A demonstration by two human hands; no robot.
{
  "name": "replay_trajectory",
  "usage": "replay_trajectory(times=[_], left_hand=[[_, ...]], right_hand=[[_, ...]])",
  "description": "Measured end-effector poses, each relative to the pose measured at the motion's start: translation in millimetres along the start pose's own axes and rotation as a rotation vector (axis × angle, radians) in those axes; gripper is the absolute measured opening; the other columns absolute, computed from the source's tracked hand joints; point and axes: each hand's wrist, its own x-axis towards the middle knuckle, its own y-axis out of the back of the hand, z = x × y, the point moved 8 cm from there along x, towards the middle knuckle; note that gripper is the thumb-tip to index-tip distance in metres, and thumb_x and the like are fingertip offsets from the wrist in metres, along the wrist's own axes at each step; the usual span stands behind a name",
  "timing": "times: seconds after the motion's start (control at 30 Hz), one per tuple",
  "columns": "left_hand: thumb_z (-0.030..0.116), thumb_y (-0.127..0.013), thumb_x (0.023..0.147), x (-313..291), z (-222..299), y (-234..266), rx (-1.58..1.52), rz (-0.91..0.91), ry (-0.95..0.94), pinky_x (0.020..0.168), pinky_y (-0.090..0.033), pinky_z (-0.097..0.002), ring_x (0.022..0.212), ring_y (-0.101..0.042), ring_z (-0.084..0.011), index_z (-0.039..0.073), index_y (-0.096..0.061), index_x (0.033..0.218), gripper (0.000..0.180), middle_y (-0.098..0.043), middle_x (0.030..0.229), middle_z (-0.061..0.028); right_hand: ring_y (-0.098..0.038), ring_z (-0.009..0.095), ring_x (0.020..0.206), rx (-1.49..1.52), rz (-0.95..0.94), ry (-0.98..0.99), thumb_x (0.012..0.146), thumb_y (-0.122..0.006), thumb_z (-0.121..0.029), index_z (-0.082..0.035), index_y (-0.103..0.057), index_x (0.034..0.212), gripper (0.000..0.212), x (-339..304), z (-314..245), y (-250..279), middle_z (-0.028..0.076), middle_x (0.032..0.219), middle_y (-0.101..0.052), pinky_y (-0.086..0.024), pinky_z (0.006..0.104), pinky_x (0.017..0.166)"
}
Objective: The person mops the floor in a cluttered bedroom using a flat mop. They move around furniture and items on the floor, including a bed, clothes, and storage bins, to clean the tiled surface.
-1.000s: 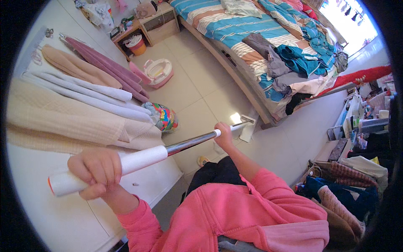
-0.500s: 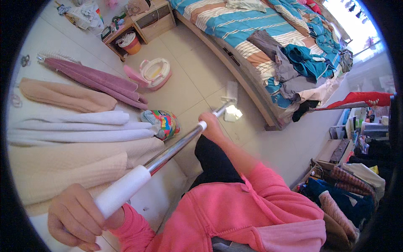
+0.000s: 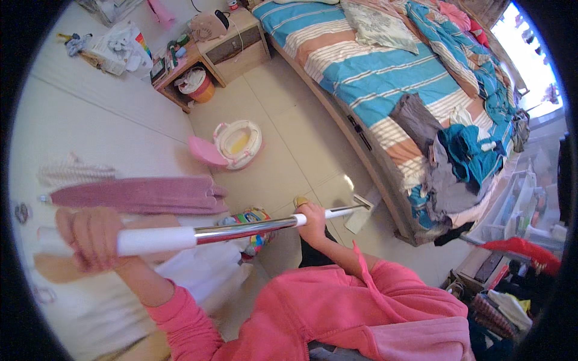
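A long mop with a shiny metal pole (image 3: 247, 229) and white grip sections stretches across in front of me. My left hand (image 3: 96, 237) is closed around the thick white grip (image 3: 156, 240) at its upper end. Further down, my right hand (image 3: 311, 222) wraps the thinner part just past a white collar. The flat, pale mop head (image 3: 362, 213) rests on the tiled floor beside the bed frame. Below the pole stands a colourful patterned bag (image 3: 256, 218), partly hidden by it. My foot in a yellowish shoe (image 3: 300, 201) shows beyond my right hand.
A pink and white child's potty (image 3: 239, 144) with yellow liquid stands on the floor (image 3: 283, 129). The bed (image 3: 361, 69) with heaped clothes (image 3: 451, 162) lines the right. Towels (image 3: 138, 195) hang at left. An orange bin (image 3: 201, 89) sits by a wooden cabinet (image 3: 238, 51).
My left hand has swung the grip end forward, so the pole lies flatter across the view. The mop head has shifted along the bed frame, to the right and nearer in view.
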Motion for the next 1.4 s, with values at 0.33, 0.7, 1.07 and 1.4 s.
replay_trajectory(times=[0.33, 0.7, 1.07, 1.4], left_hand=[[-0.01, -0.07, 0.057, 106, 57, 60, 0.245, -0.029, -0.125, 0.035, -0.047, -0.0243, 0.034, -0.052, -0.011, 0.01, -0.044, 0.064, 0.034, -0.054, 0.045, -0.0044], [0.011, -0.074, 0.071, 62, -32, 121, 0.909, 0.377, -0.17, 0.061, -0.033, -0.0286, 0.053, -0.038, -0.0085, 0.017, -0.04, 0.073, 0.034, -0.04, 0.059, 0.0056], [0.005, -0.054, 0.084, 1, 104, 59, 1.539, 0.82, -0.485, 0.095, -0.04, -0.0516, 0.099, -0.055, -0.0306, -0.007, -0.044, 0.121, 0.04, -0.057, 0.103, -0.0203], [-0.004, -0.054, 0.082, 69, 136, 45, 0.699, 0.567, -0.398, 0.052, -0.03, -0.0247, 0.05, -0.03, -0.0086, 0.004, -0.041, 0.084, 0.016, -0.031, 0.06, 0.0014]], right_hand=[[-0.053, 0.031, 0.079, 0.191, -0.011, 0.219, 0.059, -0.065, -0.005, -0.012, -0.055, 0.075, 0.021, 230, -51, -100, 0.007, 0.076, -0.052, -0.035, 0.0416, 0.068], [-0.056, 0.03, 0.083, 0.012, -0.328, 0.379, 0.066, -0.065, -0.007, -0.015, -0.057, 0.077, 0.015, 395, 8, -207, 0.006, 0.077, -0.056, -0.042, 0.0441, 0.073], [-0.062, 0.032, 0.08, 0.282, -0.967, 0.511, 0.068, -0.066, -0.021, -0.014, -0.06, 0.083, 0.018, 312, -51, -220, 0.011, 0.08, -0.063, -0.047, 0.0438, 0.068], [-0.061, 0.034, 0.077, 0.475, -1.237, 0.504, 0.064, -0.065, -0.012, -0.011, -0.058, 0.088, 0.025, 244, -129, -184, 0.012, 0.078, -0.062, -0.046, 0.0429, 0.066]])
